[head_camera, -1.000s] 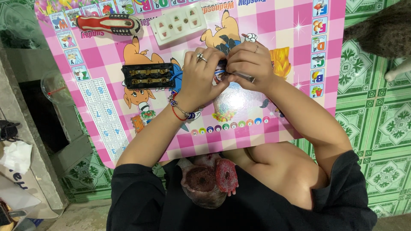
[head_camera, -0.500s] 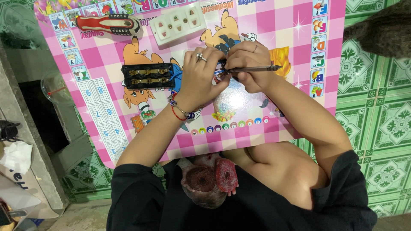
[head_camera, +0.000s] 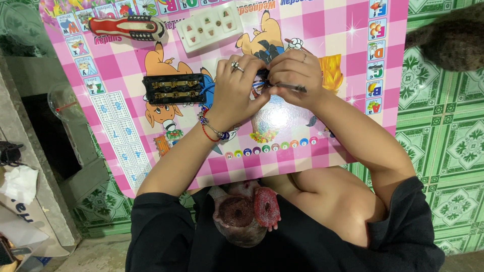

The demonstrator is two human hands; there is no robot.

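A green patterned tile floor (head_camera: 443, 141) lies under a pink checkered cartoon mat (head_camera: 333, 45) that carries everything. Over the mat's middle, the left hand (head_camera: 237, 88) is curled, fingers pressed together around a small bundle of wires (head_camera: 259, 85), though it is mostly hidden, so this is probably wiring. The right hand (head_camera: 295, 75), touching the left, pinches a thin dark tool (head_camera: 292, 87) lying level. Just beside the left hand lies a black socket base (head_camera: 174, 88) with brass strips. A white socket cover (head_camera: 209, 26) and a red-handled screwdriver (head_camera: 126, 27) lie farther up.
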